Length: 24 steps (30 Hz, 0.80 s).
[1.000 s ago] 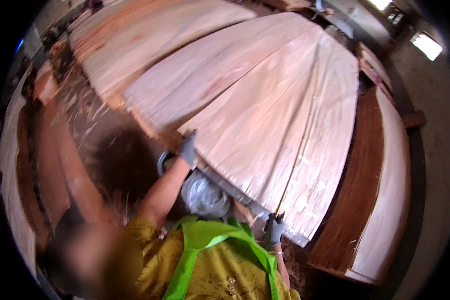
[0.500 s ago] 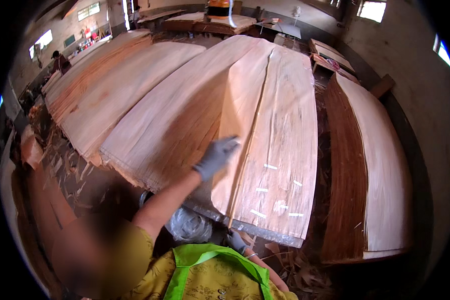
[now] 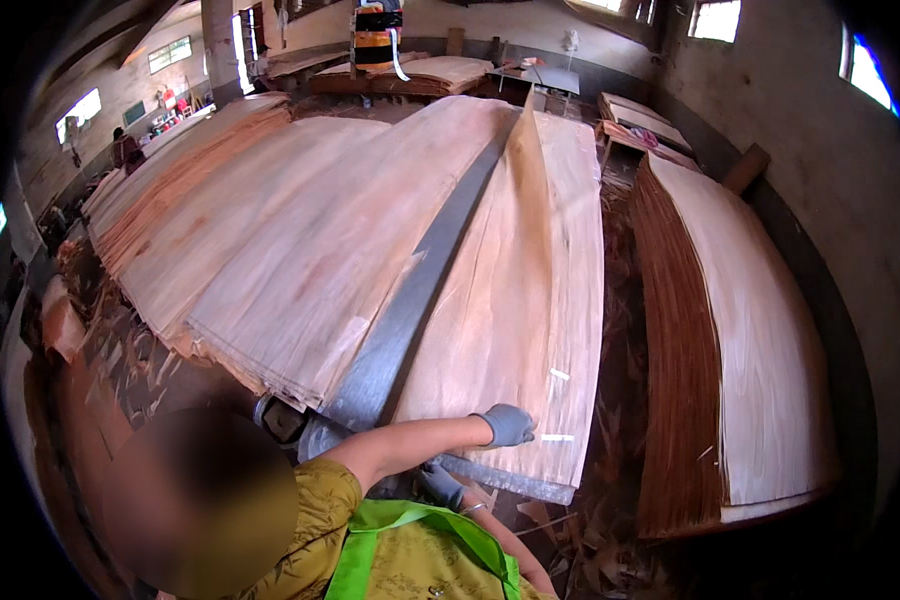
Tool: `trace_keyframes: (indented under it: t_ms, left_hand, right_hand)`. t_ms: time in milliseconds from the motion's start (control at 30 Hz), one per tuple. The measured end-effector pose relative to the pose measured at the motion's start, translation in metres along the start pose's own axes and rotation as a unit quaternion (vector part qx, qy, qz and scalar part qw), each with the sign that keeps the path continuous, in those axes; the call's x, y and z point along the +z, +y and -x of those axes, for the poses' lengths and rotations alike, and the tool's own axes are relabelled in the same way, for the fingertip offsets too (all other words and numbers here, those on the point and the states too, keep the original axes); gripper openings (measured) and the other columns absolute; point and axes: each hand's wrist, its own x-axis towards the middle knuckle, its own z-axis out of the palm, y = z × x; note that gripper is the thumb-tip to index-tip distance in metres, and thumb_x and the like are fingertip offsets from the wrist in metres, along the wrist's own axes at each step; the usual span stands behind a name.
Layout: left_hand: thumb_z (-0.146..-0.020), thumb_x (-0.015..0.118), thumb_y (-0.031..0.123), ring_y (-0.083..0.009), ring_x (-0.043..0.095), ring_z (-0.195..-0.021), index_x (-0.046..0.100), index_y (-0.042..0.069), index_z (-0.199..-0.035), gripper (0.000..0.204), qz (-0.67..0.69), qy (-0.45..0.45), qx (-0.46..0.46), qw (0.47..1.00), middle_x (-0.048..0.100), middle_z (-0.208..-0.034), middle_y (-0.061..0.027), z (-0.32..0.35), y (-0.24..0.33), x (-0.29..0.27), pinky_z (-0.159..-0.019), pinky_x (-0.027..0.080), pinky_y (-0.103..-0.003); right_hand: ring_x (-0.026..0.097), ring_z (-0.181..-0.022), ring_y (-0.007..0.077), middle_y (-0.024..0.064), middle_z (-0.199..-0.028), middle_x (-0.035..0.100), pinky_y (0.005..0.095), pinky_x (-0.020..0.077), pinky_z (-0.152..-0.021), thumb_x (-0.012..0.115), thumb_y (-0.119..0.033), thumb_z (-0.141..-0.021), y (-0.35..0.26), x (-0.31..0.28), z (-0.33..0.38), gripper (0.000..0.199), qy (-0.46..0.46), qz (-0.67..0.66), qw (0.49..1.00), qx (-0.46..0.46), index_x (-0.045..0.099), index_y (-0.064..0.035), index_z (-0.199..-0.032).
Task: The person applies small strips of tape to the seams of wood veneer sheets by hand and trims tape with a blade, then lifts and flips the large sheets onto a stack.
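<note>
Daylight enters through windows [image 3: 718,18] in pale plastered walls [image 3: 800,110]; wood scraps litter the dark floor [image 3: 610,500] between veneer stacks [image 3: 740,330].

Stacked veneer piles [image 3: 730,330], a distant seated person [image 3: 125,152], wood scraps [image 3: 120,355] on the floor.

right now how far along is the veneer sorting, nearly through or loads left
Done: a tall veneer stack stands at the right. In hand: the left hand rests on the near end of a pale sheet beside a bare grey strip; the right hand is at the sheet's near edge. Left: the wide pile across the strip looks thick, so probably plenty remains.
</note>
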Motion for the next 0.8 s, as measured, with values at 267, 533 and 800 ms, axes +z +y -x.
trace_keyframes:
  t_ms: [267, 533, 800]
  left_hand:
    - [-0.088, 0.055, 0.036, -0.028, 0.058, -0.104, 0.053, 0.003, -0.12, 0.046, 0.234, 0.067, 0.157, 0.957, 0.06, -0.111, -0.0193, 0.102, -0.05, -0.007, -0.088, 0.044, -0.035]
    - [-0.086, 0.055, 0.023, -0.0275, 0.055, -0.104, 0.052, 0.0, -0.114, 0.036, 0.552, 0.141, 0.024, 0.822, 0.056, -0.112, -0.0181, 0.253, -0.049, 0.056, -0.091, 0.042, -0.037]
    - [-0.08, 0.06, 0.017, -0.0338, 0.046, -0.114, 0.05, 0.003, -0.118, 0.042, 0.239, 0.063, 0.214, 0.945, 0.051, -0.12, -0.021, 0.191, -0.027, 0.051, -0.097, 0.036, -0.041]
  right_hand:
    - [0.054, -0.068, 0.0125, 0.0047, -0.088, 0.063, 0.0283, 0.0459, -0.06, 0.047, -0.034, -0.092, 0.0, 0.003, -0.012, 0.035, 0.074, 0.022, 0.994, -0.083, 0.055, -0.0086, -0.114]
    - [0.054, -0.065, 0.0087, 0.0055, -0.077, 0.066, 0.0286, 0.048, -0.065, 0.057, -0.024, -0.088, -0.082, -0.01, 0.031, 0.03, 0.051, 0.191, 0.98, -0.017, 0.063, -0.0009, -0.105]
    - [0.063, -0.078, 0.0365, 0.0217, -0.086, 0.064, 0.0422, 0.0492, -0.073, 0.041, -0.044, -0.09, -0.086, -0.093, 0.001, 0.046, 0.341, 0.278, 0.897, 0.034, 0.066, -0.0052, -0.094]
